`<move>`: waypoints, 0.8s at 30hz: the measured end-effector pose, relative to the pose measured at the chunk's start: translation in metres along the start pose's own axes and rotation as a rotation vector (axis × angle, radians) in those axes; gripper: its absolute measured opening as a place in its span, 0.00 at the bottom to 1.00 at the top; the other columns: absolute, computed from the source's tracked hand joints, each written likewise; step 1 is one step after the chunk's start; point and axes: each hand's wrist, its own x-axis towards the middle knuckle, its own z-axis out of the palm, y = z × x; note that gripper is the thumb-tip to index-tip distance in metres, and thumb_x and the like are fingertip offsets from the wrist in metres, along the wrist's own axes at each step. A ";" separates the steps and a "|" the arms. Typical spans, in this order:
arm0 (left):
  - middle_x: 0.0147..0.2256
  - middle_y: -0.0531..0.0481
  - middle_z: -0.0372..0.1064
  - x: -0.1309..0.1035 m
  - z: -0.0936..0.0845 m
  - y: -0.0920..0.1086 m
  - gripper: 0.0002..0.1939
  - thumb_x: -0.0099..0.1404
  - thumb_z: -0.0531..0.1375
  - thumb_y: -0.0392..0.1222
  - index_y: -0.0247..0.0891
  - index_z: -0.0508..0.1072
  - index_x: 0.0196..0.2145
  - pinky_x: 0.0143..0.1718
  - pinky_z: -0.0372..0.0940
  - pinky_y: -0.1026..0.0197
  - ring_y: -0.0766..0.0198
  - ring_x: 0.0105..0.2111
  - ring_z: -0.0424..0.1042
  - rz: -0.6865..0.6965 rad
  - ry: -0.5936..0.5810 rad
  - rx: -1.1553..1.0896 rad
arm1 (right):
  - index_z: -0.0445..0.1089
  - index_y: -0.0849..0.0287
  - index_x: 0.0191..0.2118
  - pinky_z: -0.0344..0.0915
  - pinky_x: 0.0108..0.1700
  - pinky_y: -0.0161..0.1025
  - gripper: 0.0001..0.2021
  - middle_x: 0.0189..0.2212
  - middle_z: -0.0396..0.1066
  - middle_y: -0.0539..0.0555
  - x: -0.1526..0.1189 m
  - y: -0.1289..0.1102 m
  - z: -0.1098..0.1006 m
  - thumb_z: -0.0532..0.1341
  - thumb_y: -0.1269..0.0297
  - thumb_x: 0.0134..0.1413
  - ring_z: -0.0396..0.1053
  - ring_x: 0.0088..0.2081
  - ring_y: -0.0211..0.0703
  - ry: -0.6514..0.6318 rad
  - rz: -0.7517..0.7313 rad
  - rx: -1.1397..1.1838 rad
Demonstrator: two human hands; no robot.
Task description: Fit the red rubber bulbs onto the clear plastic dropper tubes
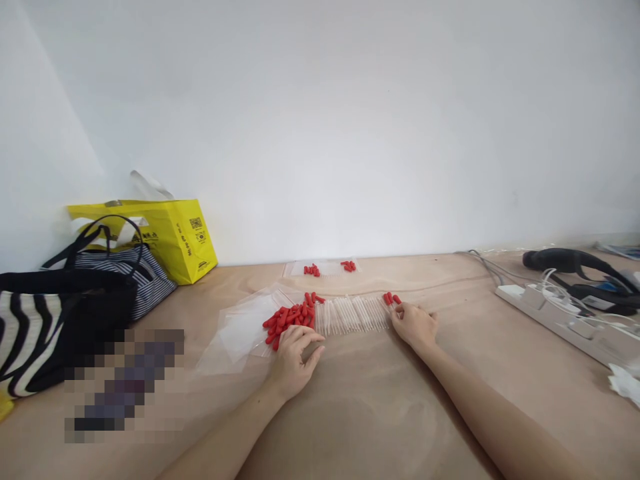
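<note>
**White sticks [353, 315] lie just left of the right hand [419, 328], long axes towards the table's [350, 407] far edge**

Its fingers curl beside three red caps [397, 299]; any grip, I cannot tell. The left hand [294, 360], half open, thumb apart, is by the red heap [285, 319]. Sticks and heap: too many to count.
</note>
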 end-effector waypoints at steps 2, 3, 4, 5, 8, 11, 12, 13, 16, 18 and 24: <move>0.32 0.50 0.68 0.000 0.000 0.001 0.05 0.57 0.55 0.39 0.41 0.70 0.32 0.40 0.58 0.54 0.60 0.37 0.64 -0.007 -0.003 -0.001 | 0.71 0.55 0.34 0.49 0.45 0.47 0.14 0.32 0.71 0.55 0.002 0.002 0.000 0.50 0.57 0.49 0.66 0.39 0.49 -0.001 0.007 0.030; 0.32 0.50 0.68 0.000 0.000 0.001 0.05 0.57 0.55 0.39 0.41 0.70 0.32 0.40 0.58 0.54 0.60 0.37 0.64 -0.009 -0.007 -0.002 | 0.70 0.55 0.34 0.49 0.45 0.47 0.15 0.32 0.71 0.55 0.004 0.003 0.000 0.50 0.55 0.49 0.66 0.39 0.49 0.001 0.016 0.050; 0.32 0.50 0.68 0.000 0.000 0.001 0.05 0.57 0.55 0.39 0.41 0.70 0.32 0.41 0.58 0.54 0.60 0.37 0.64 -0.009 -0.010 -0.003 | 0.70 0.56 0.34 0.49 0.46 0.47 0.16 0.33 0.71 0.56 0.006 0.005 0.000 0.50 0.54 0.49 0.66 0.39 0.49 0.005 0.031 0.070; 0.32 0.50 0.68 0.000 0.000 0.001 0.05 0.57 0.55 0.39 0.41 0.71 0.32 0.41 0.58 0.54 0.60 0.37 0.64 -0.008 -0.013 -0.004 | 0.70 0.56 0.35 0.49 0.46 0.47 0.16 0.33 0.71 0.56 0.009 0.006 0.001 0.50 0.53 0.49 0.66 0.40 0.48 0.009 0.055 0.087; 0.32 0.50 0.68 0.000 0.000 0.001 0.05 0.57 0.55 0.39 0.41 0.71 0.31 0.41 0.58 0.54 0.61 0.37 0.64 0.000 -0.015 -0.002 | 0.69 0.57 0.37 0.50 0.45 0.48 0.18 0.36 0.70 0.58 0.019 0.011 0.003 0.50 0.52 0.49 0.65 0.41 0.49 0.020 0.137 0.111; 0.31 0.51 0.68 0.000 0.000 0.001 0.05 0.57 0.55 0.38 0.41 0.71 0.30 0.40 0.58 0.54 0.61 0.36 0.64 0.006 -0.016 0.003 | 0.70 0.57 0.36 0.50 0.45 0.49 0.18 0.37 0.70 0.60 0.027 0.014 0.007 0.51 0.51 0.48 0.65 0.41 0.52 0.016 0.167 0.116; 0.31 0.51 0.68 0.000 0.000 0.001 0.05 0.57 0.55 0.39 0.41 0.71 0.29 0.40 0.58 0.55 0.62 0.35 0.64 0.008 -0.016 0.004 | 0.70 0.57 0.35 0.50 0.44 0.50 0.18 0.36 0.70 0.60 0.029 0.016 0.008 0.51 0.51 0.47 0.65 0.41 0.53 0.010 0.166 0.118; 0.31 0.51 0.68 0.000 0.000 0.001 0.05 0.57 0.55 0.39 0.41 0.71 0.29 0.40 0.59 0.55 0.62 0.35 0.64 0.010 -0.015 0.004 | 0.71 0.57 0.34 0.50 0.44 0.50 0.18 0.36 0.70 0.60 0.030 0.017 0.009 0.51 0.51 0.47 0.65 0.41 0.54 0.004 0.165 0.120; 0.31 0.51 0.67 -0.001 0.000 0.001 0.05 0.58 0.55 0.39 0.41 0.71 0.29 0.40 0.58 0.55 0.62 0.35 0.64 0.017 -0.021 -0.003 | 0.71 0.57 0.34 0.51 0.42 0.49 0.17 0.34 0.70 0.60 0.031 0.018 0.008 0.51 0.53 0.48 0.65 0.39 0.54 0.002 0.163 0.132; 0.31 0.51 0.68 -0.001 0.000 0.001 0.05 0.58 0.55 0.38 0.41 0.71 0.29 0.40 0.58 0.54 0.61 0.36 0.64 0.016 -0.028 -0.006 | 0.70 0.57 0.35 0.52 0.41 0.46 0.17 0.35 0.70 0.59 0.028 0.016 0.005 0.50 0.53 0.49 0.65 0.40 0.52 0.017 0.150 0.147; 0.33 0.50 0.68 0.000 -0.001 0.002 0.09 0.56 0.56 0.38 0.41 0.68 0.37 0.40 0.59 0.54 0.60 0.37 0.64 0.007 -0.011 -0.021 | 0.70 0.55 0.31 0.49 0.39 0.39 0.11 0.27 0.68 0.51 -0.023 -0.015 -0.003 0.52 0.58 0.51 0.62 0.34 0.41 0.081 -0.595 0.315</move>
